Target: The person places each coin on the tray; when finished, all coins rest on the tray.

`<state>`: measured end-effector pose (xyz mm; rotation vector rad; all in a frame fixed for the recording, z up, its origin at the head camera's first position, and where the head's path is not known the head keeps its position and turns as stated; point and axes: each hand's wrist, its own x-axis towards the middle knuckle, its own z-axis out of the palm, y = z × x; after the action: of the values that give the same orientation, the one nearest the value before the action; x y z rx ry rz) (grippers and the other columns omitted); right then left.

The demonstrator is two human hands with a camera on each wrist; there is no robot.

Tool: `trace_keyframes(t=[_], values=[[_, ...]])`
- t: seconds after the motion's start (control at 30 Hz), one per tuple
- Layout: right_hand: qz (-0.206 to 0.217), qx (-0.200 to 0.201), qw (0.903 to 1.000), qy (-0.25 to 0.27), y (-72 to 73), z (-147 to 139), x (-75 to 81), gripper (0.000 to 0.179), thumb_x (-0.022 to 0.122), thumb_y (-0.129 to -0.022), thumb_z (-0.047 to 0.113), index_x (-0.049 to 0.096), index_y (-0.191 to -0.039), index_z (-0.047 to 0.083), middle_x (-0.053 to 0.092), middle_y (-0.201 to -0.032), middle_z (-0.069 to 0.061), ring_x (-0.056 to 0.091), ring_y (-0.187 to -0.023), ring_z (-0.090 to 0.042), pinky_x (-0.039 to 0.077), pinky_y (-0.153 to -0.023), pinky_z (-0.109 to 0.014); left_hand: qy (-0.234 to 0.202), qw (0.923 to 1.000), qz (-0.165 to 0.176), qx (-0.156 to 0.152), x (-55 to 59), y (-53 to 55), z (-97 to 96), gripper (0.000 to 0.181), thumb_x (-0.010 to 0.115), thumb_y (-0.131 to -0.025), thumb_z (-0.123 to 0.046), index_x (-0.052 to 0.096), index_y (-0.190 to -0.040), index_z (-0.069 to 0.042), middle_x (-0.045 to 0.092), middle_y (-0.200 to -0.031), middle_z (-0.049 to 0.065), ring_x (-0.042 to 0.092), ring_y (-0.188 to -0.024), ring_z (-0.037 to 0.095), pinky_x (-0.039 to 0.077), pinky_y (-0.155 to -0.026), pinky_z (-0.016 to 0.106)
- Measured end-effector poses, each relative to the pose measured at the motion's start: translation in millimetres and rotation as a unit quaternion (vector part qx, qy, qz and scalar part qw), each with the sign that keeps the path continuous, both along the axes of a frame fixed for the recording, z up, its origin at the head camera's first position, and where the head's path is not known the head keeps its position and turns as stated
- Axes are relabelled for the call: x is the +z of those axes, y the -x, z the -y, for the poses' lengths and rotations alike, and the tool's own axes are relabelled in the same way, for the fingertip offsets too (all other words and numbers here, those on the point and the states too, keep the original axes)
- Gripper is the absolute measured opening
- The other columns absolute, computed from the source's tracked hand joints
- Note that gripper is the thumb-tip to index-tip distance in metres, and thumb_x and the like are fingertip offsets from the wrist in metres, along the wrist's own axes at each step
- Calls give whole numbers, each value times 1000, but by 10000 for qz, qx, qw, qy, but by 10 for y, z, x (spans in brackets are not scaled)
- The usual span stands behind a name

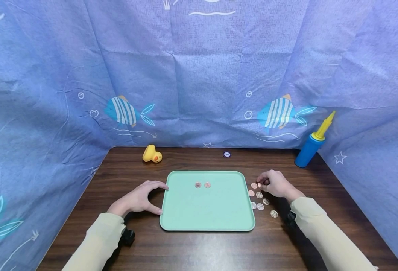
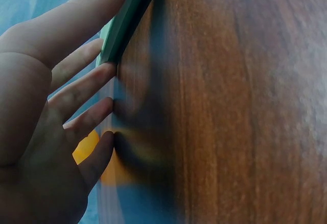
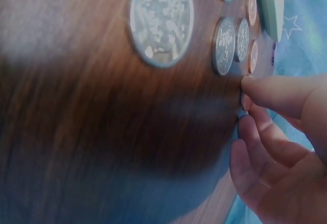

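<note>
A pale green tray (image 1: 207, 214) lies on the dark wooden table, with two copper coins (image 1: 207, 185) near its far side. My left hand (image 1: 139, 197) is at the tray's left edge, thumb and fingers spread wide along the rim. In the left wrist view, its fingertips (image 2: 110, 71) are close to the tabletop. Right of the tray, my right hand (image 1: 277, 184) pinches a copper coin (image 3: 246, 101) between thumb and finger, low at the table. Around it lie several loose coins, copper (image 1: 254, 185) and silver (image 1: 260, 206), the closest ones by the tray's right rim.
A yellow rubber duck (image 1: 151, 154) lies at the back left. Near the back edge is a dark poker chip (image 1: 227, 154). At the back right stands a blue hand pump (image 1: 309, 150) with a yellow nozzle, leaning. A blue fish-print curtain (image 1: 199, 82) surrounds the table.
</note>
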<state>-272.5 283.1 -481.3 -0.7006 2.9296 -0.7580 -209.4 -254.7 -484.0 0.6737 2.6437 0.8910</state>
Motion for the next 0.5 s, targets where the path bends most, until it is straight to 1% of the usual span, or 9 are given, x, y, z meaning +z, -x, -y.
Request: trace_keyframes(t=[0.17, 0.33, 0.5], values=[[15, -4, 10000, -98, -6, 13, 11, 14, 76, -83, -5, 78, -91, 7, 65, -75, 4, 54, -69, -10, 46, -65, -31, 10, 10000, -30, -30, -7, 4, 1, 80, 93, -75, -53, 62, -142, -23, 56, -151, 4, 43, -143, 34, 36, -115, 60], [4, -22, 9999, -108, -19, 23, 15, 14, 79, -84, -5, 77, -91, 7, 65, -77, 2, 54, -69, -10, 47, -65, -30, 25, 10000, -3, 8, -12, 8, -2, 80, 93, -75, -53, 62, -143, -24, 56, -151, 3, 43, -144, 33, 36, -116, 60], [-40, -13, 10000, -3, -35, 9, 8, 12, 81, -86, -3, 76, -90, 8, 67, -79, 1, 56, -70, -10, 48, -63, -29, 31, 10000, 38, 33, -5, 8, 0, 79, 93, -75, -53, 62, -143, -25, 55, -152, 3, 43, -144, 33, 36, -116, 60]])
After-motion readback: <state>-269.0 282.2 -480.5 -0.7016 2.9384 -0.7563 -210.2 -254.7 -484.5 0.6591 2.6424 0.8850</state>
